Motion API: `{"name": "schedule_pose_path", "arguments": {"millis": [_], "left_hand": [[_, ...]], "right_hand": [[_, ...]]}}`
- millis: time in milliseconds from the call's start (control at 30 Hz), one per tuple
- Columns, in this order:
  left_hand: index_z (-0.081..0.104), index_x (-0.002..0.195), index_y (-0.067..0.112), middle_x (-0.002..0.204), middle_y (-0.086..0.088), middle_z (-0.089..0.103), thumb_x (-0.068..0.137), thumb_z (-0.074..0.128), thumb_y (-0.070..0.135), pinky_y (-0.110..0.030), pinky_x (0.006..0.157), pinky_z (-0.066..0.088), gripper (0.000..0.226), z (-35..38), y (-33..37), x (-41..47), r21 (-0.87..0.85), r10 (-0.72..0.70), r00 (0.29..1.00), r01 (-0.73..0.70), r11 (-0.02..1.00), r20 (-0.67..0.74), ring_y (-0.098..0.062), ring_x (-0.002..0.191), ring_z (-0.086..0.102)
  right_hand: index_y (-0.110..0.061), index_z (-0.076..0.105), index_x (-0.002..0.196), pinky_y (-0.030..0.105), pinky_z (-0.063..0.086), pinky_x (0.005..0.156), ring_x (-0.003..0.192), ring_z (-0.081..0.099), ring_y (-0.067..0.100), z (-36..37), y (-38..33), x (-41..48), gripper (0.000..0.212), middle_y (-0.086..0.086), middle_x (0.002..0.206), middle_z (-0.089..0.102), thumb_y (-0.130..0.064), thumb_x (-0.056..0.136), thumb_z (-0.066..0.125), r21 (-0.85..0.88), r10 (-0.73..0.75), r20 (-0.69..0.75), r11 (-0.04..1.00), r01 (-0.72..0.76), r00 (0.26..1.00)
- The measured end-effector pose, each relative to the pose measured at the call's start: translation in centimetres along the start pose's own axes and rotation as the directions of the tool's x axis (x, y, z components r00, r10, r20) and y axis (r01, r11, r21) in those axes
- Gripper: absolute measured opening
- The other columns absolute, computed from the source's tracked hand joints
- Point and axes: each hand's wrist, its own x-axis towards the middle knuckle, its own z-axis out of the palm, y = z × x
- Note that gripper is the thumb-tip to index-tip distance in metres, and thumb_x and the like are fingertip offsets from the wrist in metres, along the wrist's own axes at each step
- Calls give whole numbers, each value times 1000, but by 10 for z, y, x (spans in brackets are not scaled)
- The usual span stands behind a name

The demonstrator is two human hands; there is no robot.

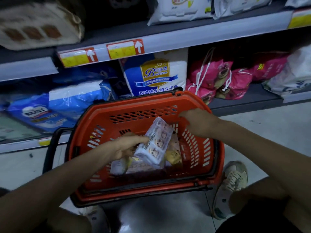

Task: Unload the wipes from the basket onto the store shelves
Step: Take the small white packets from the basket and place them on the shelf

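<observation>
Slippage is the first worry; the left hand (127, 147) grips one pale lavender pack of wipes (155, 143) by its left edge only, and the pack hangs tilted above the middle of the red basket (134, 105); soft film held at one edge could slide free and drop back onto the other packs (117, 167) lying on the basket floor. The right hand (197, 123) hovers by the basket's far right wall, fingers loosely curled and holding nothing that shows; whether it touches the rim I cannot tell; if it is not steadying the basket, a pack snagging on the rim could shove or tip the basket on the smooth floor. The lower shelf (244, 100) behind looks crowded with blue bags (75, 96) and pink bags (210, 76); forcing the pack in among them could dislodge some; the dim light also makes a misplaced pack likely.
</observation>
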Motion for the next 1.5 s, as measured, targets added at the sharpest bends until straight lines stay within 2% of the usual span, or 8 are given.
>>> {"name": "schedule_pose_path", "arguments": {"millis": [133,333,533,833,1000,1133,1367,1500], "left_hand": [[79,80,10,85,-11,79,74,82,29,-27,64,57,20,-21,0,-42,-74,115,991,-121,990,-73,-22,76,74],[78,99,-1,95,-19,79,83,78,30,-53,92,58,35,-21,3,-61,-207,251,939,-301,931,-234,-41,95,75],[66,99,4,70,2,73,90,77,8,-21,58,50,14,2,16,-63,-87,431,835,-485,870,-344,-8,66,70],[77,118,16,118,0,77,101,65,14,-28,100,55,21,25,19,-85,-67,661,699,-699,712,-272,-14,116,70],[80,114,15,123,4,76,104,58,10,-37,101,54,25,15,23,-88,-175,613,732,-673,719,-296,-12,122,67],[82,108,15,112,-3,79,102,57,8,-44,98,53,27,11,26,-91,-213,587,728,-674,707,-354,-20,112,71],[82,102,21,105,-5,79,101,60,11,-49,100,54,24,8,27,-94,-231,573,712,-686,690,-405,-24,106,72],[76,119,37,109,8,77,99,66,29,-38,96,50,23,11,30,-97,-189,588,730,-669,719,-348,-9,109,71]], "right_hand": [[-22,55,142,32,51,91,113,67,30,3,-32,-7,43,10,120,72,-24,100,60,238,-14,-93,971,36,996],[-31,48,146,46,62,88,107,70,31,18,-86,-19,55,10,123,63,-42,96,69,826,69,66,556,-94,995],[-32,51,127,38,60,80,103,71,22,11,-100,-16,44,3,128,62,-56,93,66,952,174,132,254,-173,976],[-12,56,132,47,61,83,99,76,33,25,-96,2,81,16,113,75,-39,66,94,994,168,93,-64,-84,981],[-3,71,103,44,55,82,82,65,33,12,-82,-6,26,16,93,68,-21,92,56,957,-7,154,-247,-151,988],[-8,78,110,62,40,112,111,60,45,5,-77,-13,36,25,118,65,-15,93,47,945,-60,93,-310,-107,994],[-11,66,131,50,61,86,111,69,41,2,-72,-17,43,19,127,70,-15,95,44,962,-30,26,-270,-33,999],[-14,63,135,57,57,95,112,70,41,0,-74,-14,52,17,124,72,-21,84,63,995,57,-27,-92,32,998]]}}
